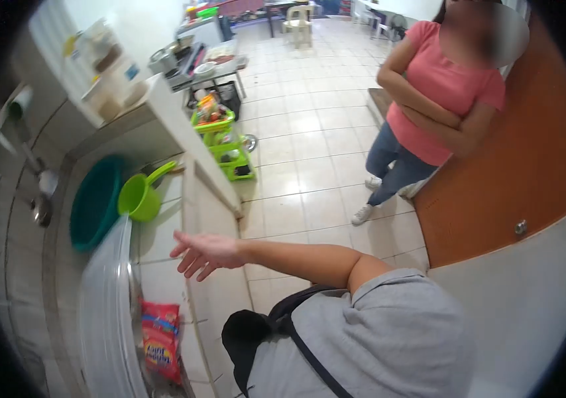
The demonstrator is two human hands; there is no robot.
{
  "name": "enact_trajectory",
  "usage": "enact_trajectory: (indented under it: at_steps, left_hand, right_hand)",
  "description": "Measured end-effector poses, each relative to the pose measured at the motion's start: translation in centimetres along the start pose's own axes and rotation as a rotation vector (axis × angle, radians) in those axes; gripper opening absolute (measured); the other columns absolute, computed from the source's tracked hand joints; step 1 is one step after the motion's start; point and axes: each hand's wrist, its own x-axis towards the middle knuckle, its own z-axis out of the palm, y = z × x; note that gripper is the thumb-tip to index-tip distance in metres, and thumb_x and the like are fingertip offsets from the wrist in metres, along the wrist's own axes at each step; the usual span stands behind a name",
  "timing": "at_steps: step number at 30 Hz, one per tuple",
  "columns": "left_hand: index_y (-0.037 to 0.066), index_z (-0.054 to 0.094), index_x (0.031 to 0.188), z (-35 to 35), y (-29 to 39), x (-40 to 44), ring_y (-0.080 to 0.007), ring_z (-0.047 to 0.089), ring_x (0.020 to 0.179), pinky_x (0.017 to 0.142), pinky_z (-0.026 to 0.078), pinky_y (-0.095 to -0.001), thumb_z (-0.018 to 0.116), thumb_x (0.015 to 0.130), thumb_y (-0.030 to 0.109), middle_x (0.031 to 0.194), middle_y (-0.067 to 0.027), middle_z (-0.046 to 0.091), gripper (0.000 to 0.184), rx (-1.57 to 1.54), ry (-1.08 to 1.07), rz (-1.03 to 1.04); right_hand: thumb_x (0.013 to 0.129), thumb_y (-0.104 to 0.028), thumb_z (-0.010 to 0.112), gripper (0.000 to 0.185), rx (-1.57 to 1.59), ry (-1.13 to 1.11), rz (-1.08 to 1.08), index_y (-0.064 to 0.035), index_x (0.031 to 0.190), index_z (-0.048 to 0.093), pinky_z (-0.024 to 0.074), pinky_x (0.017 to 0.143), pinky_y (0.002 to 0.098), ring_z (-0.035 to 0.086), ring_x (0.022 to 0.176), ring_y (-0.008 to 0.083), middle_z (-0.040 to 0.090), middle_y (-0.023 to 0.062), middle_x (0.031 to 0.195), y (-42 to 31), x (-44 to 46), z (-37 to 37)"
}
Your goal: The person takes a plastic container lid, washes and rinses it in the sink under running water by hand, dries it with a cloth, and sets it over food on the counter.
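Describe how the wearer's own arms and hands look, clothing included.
The one hand in view is bare, with no glove or watch to be seen. Its arm is uncovered up to a short, plain grey sleeve; no cables or markings show on it. A narrow dark strap crosses the grey shirt. The other hand is out of view.

Kitchen; home or small eatery, can't tell which. White-tiled table (165,282) under the fingers (193,260). Just beyond them: lime-green dipper (139,202), teal plastic basin (87,212). Near side of them: red pack (161,345) printed "Tender Juicy". Left of them: metal ladle (42,211) hanging by the wall. Well past them: metal cooking pot (162,63), lime tiered rack (236,170) stocked with packets.
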Motion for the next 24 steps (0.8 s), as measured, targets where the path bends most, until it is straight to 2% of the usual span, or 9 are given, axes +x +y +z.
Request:
enact_trajectory:
  at_steps: [2,6,11,14,16,17,19,21,24]
  left_hand:
    - [-0.002,0.058,0.103,2.6,1.6,5.6,-0.0287,0.044,0.108,0.093,0.034,-0.0453,0.057,0.090,0.019,0.106,-0.0155,0.054,0.025,-0.018,-0.048,0.210]
    - [-0.002,0.060,0.110,8.6,4.1,17.1,-0.0314,0.046,0.119,0.102,0.033,-0.0485,0.054,0.091,0.019,0.116,-0.0172,0.057,0.028,-0.007,-0.048,0.642]
    - [-0.004,0.062,0.105,21.3,8.1,30.7,-0.0344,0.050,0.121,0.103,0.034,-0.0554,0.056,0.087,0.006,0.114,-0.0202,0.061,0.022,0.121,0.218,0.895]
    - [-0.003,0.055,0.119,29.6,12.3,38.8,-0.0315,0.046,0.125,0.107,0.031,-0.0514,0.051,0.088,0.000,0.123,-0.0175,0.056,0.032,-0.133,0.425,0.526]
    - [0.000,0.038,0.136,36.3,14.2,44.5,-0.0285,0.038,0.131,0.110,0.027,-0.0466,0.052,0.088,0.000,0.138,-0.0148,0.043,0.050,-0.977,0.570,0.072]
    - [0.005,0.024,0.144,40.0,13.4,47.0,-0.0270,0.030,0.135,0.113,0.021,-0.0430,0.037,0.097,0.011,0.148,-0.0121,0.029,0.049,-1.314,0.350,0.001]
    - [0.004,0.023,0.144,47.5,13.3,52.3,-0.0288,0.031,0.134,0.113,0.021,-0.0437,0.035,0.099,0.031,0.148,-0.0144,0.030,0.054,-1.739,0.071,-0.197]
    - [0.003,0.022,0.145,51.1,16.9,57.1,-0.0313,0.029,0.134,0.113,0.021,-0.0456,0.036,0.098,0.043,0.149,-0.0164,0.027,0.063,-2.472,-0.595,-0.339]
    - [0.009,0.016,0.147,55.2,23.6,64.3,-0.0370,0.028,0.134,0.110,0.023,-0.0514,0.034,0.097,0.050,0.149,-0.0195,0.023,0.068,-2.530,-0.865,-0.446]
  right_hand:
    - [0.082,-0.076,0.033,0.087,0.468,-0.027,0.065,-0.0043,0.130,0.045,0.0518,0.085,0.0449,0.062,0.099,0.0330,0.056,0.0229,0.118,-3.6,-3.6,-5.2]
    - [0.076,-0.081,0.036,0.095,0.639,0.017,-0.292,-0.0056,0.134,0.039,0.0506,0.088,0.0467,0.060,0.103,0.0336,0.056,0.0231,0.116,-8.7,-9.4,-15.8]
    - [0.093,-0.053,0.037,0.062,0.615,0.373,-0.491,-0.0081,0.135,0.040,0.0509,0.084,0.0384,0.058,0.107,0.0317,0.052,0.0232,0.126,-11.0,-12.8,-27.1]
    - [0.094,-0.027,0.039,0.048,0.639,0.512,-0.572,-0.0098,0.138,0.035,0.0534,0.077,0.0349,0.059,0.107,0.0329,0.049,0.0246,0.129,-11.2,-13.9,-34.5]
    - [0.094,-0.026,0.041,0.050,0.542,0.626,-0.714,-0.0122,0.141,0.030,0.0545,0.075,0.0327,0.058,0.108,0.0353,0.045,0.0245,0.133,-12.2,-14.3,-38.8]
    - [0.094,-0.024,0.041,0.052,0.539,0.646,-0.742,-0.0154,0.144,0.024,0.0559,0.075,0.0350,0.057,0.109,0.0378,0.042,0.0244,0.136,-12.8,-14.5,-41.2]
    - [0.095,-0.024,0.040,0.053,0.472,0.713,-0.782,-0.0165,0.144,0.022,0.0566,0.074,0.0365,0.056,0.110,0.0382,0.042,0.0244,0.136,-14.3,-14.9,-45.6]
    - [0.095,-0.021,0.039,0.054,0.435,0.783,-0.799,-0.0190,0.145,0.019,0.0577,0.074,0.0411,0.056,0.111,0.0393,0.043,0.0246,0.135,-15.7,-15.0,-49.3]
    - [0.095,-0.020,0.038,0.053,0.387,0.873,-0.766,-0.0197,0.145,0.019,0.0576,0.074,0.0411,0.057,0.110,0.0394,0.044,0.0249,0.134,-17.9,-15.4,-54.4]
